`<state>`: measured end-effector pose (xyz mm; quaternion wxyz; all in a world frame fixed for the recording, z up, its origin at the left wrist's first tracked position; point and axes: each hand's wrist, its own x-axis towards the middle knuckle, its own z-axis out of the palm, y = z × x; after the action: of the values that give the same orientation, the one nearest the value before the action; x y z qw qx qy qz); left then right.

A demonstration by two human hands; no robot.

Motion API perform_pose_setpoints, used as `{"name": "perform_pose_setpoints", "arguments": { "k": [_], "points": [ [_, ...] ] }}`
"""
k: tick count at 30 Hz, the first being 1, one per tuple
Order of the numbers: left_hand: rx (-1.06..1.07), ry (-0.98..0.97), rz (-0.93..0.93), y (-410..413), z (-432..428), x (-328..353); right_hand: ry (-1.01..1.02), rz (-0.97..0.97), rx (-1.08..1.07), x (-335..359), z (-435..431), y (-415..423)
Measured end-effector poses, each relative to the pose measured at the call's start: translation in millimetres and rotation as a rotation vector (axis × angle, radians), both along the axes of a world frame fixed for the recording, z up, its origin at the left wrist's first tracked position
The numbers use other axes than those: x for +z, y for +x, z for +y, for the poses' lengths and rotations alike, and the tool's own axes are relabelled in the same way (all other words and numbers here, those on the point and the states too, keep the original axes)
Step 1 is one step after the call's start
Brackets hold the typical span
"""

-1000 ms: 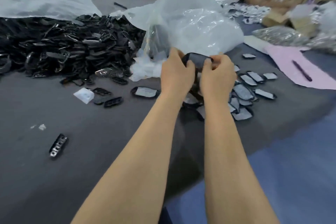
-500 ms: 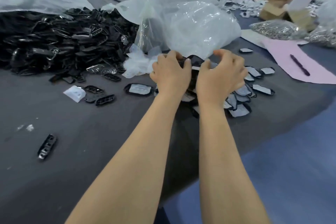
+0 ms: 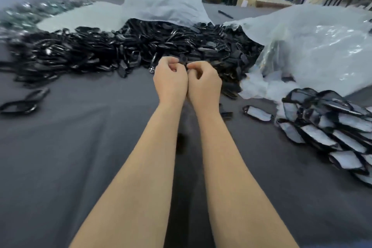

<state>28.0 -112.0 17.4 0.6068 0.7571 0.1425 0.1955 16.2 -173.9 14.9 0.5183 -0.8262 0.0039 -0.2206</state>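
Note:
My left hand (image 3: 170, 78) and my right hand (image 3: 204, 82) are side by side, knuckles touching, at the near edge of a big heap of black plastic pieces (image 3: 120, 50). Both hands have curled fingers, and their fingertips meet on a small black piece (image 3: 182, 59) at the heap's edge. The fingers hide most of that piece. To the right lies a stack of black pieces with white film on them (image 3: 330, 127).
The table has a dark grey cloth (image 3: 80, 147). White plastic sheeting (image 3: 161, 2) covers the back of the heap, and a clear plastic bag (image 3: 322, 46) lies at the right. Loose black pieces (image 3: 22, 104) lie at the left. Shelves and boxes stand behind.
My view has swung left. Both hands left the stack of film-covered pieces beside the clear bag and moved to the heap's edge. The dark piece held a second ago is gone from my hands.

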Motion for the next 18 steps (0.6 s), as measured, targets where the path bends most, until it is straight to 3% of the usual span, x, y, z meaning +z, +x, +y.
{"name": "perform_pose_setpoints", "arguments": {
  "k": [7, 16, 18],
  "points": [
    [0.272, -0.178, 0.040, 12.1, 100.6, -13.8, -0.225, 0.164, 0.296, -19.8, 98.7, 31.3],
    [0.316, -0.301, 0.064, 30.2, 127.6, -26.7, -0.372, 0.209, 0.321, -33.7, 133.3, 58.7],
    [0.307, -0.305, 0.069, 32.9, 127.0, -28.9, -0.480, 0.251, 0.341, -34.6, 137.0, 66.7]
  ]
}}
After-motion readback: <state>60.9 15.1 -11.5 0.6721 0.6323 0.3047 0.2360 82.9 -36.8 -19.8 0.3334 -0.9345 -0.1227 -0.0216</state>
